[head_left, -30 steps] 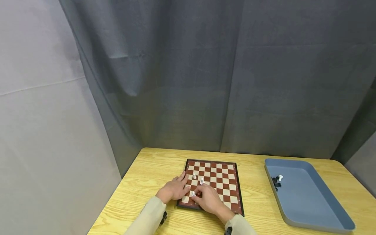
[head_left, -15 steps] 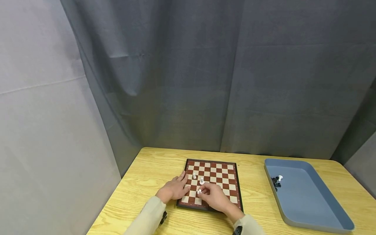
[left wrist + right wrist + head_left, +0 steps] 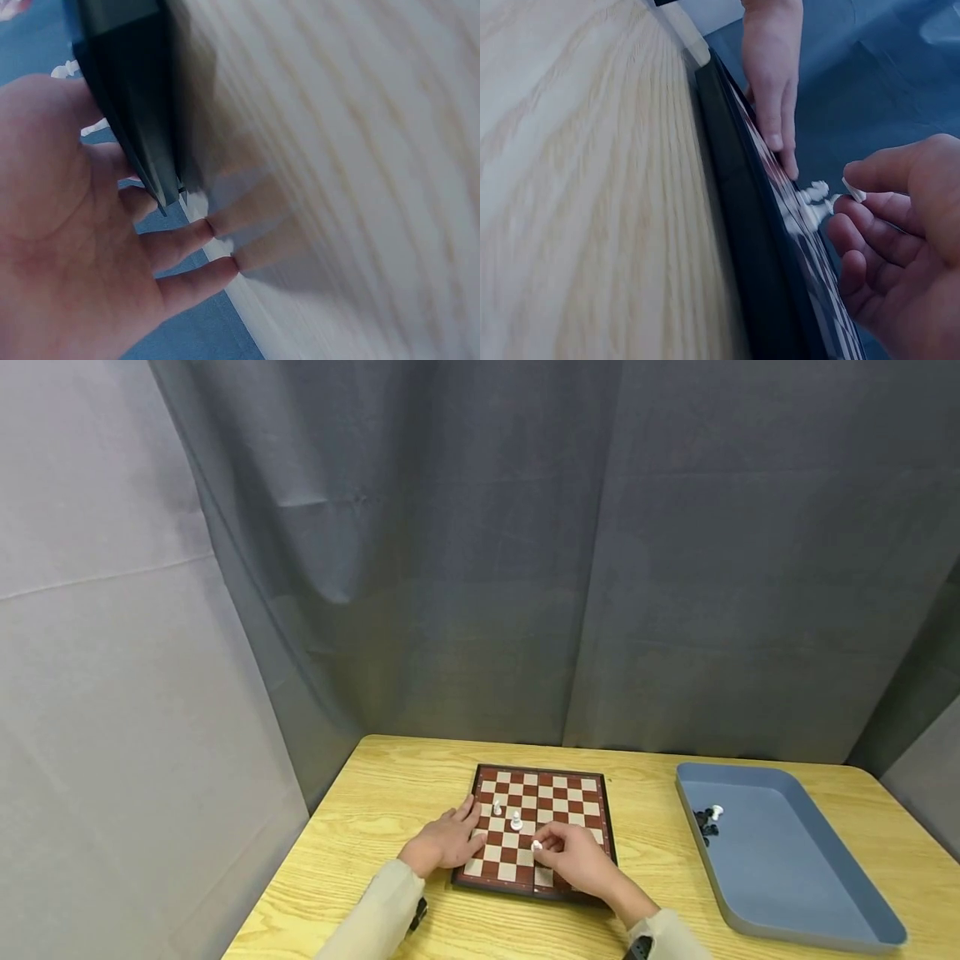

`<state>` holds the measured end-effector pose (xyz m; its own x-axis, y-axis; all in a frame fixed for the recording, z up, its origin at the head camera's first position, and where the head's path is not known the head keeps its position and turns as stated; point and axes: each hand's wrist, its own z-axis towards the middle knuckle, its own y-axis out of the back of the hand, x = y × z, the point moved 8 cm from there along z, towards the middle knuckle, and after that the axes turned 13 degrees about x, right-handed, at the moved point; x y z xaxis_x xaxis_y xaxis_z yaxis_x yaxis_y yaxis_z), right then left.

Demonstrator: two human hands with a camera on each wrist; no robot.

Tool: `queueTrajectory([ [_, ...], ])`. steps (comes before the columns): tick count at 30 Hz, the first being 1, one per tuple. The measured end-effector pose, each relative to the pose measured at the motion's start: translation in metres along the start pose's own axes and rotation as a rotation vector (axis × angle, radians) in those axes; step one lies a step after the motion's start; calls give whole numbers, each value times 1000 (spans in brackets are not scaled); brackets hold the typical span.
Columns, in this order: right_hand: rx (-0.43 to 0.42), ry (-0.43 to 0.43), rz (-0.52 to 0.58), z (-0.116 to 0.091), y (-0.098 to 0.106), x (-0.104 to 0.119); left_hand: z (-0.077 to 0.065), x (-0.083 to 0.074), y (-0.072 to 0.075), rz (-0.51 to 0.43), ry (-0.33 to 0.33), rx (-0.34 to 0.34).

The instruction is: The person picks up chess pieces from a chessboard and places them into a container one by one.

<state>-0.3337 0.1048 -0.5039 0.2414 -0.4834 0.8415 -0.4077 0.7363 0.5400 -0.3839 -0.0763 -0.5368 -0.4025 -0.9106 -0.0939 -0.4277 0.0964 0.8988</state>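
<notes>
A red-and-white chessboard [image 3: 506, 874] with a dark rim lies on the table. My left hand [image 3: 444, 841] rests along its left edge with straight fingers; in the left wrist view, two fingertips [image 3: 225, 266] touch the wooden top beside the board. Between thumb and fingertips, my right hand [image 3: 577, 858] pinches a small white chess piece [image 3: 853, 190] over the board's near middle. Two white chess pieces stand on the left half: one looks like a knight [image 3: 497, 808], the other like a pawn [image 3: 517, 821]. The held piece's kind is mostly hidden by the fingers.
To the right stands a shallow blue-grey tray [image 3: 795, 860]. Several black chess pieces [image 3: 707, 828] and a white one [image 3: 717, 812] lie inside its left edge. Bare wood of the table [image 3: 652, 827] separates board and tray. Grey curtains [image 3: 480, 610] hang behind.
Holding the white chess piece, my right hand has moved rightward across the board's near side, from the left columns to about the middle. The left hand has stayed in place.
</notes>
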Motion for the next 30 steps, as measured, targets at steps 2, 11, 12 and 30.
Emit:
queueTrajectory([
  [2,-2,5,-2,-4,6,-1,0,0,0,2,1,1],
  [11,-87,-48,-14,-19,39,-17,1,1,0,-9,1,1],
  [12,-102,-60,-21,-21,43,-19,1,1,0,-8,1,0],
  [30,-235,-81,-84,-46,101,-35,0,0,0,-6,1,7],
])
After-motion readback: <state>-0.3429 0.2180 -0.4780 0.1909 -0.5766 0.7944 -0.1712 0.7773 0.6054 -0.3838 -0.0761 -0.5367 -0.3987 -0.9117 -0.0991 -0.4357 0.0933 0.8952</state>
